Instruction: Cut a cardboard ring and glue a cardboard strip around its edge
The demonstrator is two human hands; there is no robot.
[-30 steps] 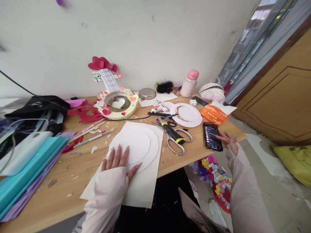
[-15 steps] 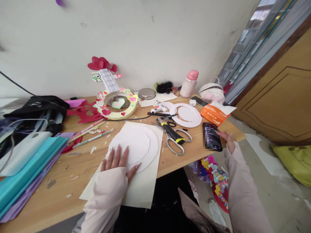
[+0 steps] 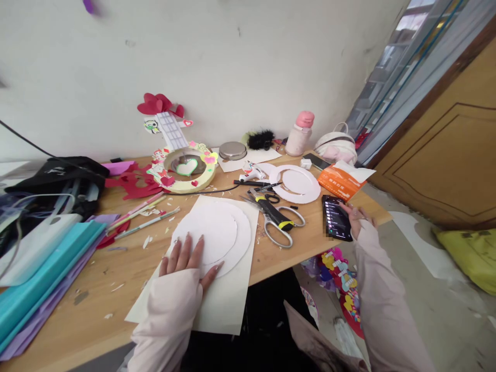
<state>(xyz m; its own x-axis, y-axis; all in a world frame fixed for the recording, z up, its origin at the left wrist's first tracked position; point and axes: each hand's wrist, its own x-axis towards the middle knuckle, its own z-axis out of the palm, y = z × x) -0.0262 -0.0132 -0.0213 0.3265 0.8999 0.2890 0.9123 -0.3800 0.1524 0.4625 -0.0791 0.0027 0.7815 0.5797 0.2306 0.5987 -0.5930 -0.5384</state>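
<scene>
Left hand (image 3: 185, 258) spread flat on white paper discs (image 3: 217, 235) near table edge, right hand (image 3: 358, 214) fingertips touching phone (image 3: 335, 218) at far right, scissors (image 3: 279, 221) between.

A home craft corner. Scissors (image 3: 279, 223), coloured paper (image 3: 46, 268) and a decorated paper wreath (image 3: 186, 173) crowd a wooden desk (image 3: 127, 268) beside a panelled door (image 3: 449, 160).
</scene>
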